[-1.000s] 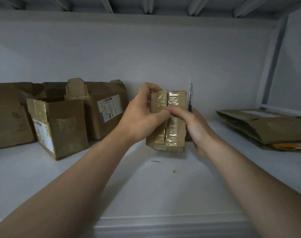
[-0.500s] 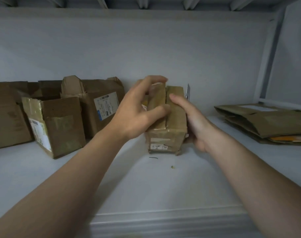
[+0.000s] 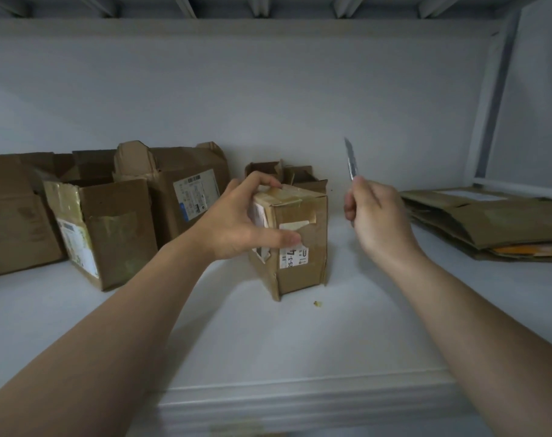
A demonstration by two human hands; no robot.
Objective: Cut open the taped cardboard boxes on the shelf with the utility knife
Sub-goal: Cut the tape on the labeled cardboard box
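A small taped cardboard box stands upright on the white shelf, tape across its top and a label on its front. My left hand grips its upper left corner, fingers over the top edge and thumb on the front face. My right hand is off the box, to its right, and holds the utility knife with the blade pointing up. Behind the box stands a smaller opened box.
Several opened cardboard boxes stand along the back wall at the left. A stack of flattened cardboard lies at the right by a white shelf upright. A small crumb lies in front of the box.
The box was tilted up between both hands; now it stands on the shelf. My right hand has let go of it and moved right with the knife raised.
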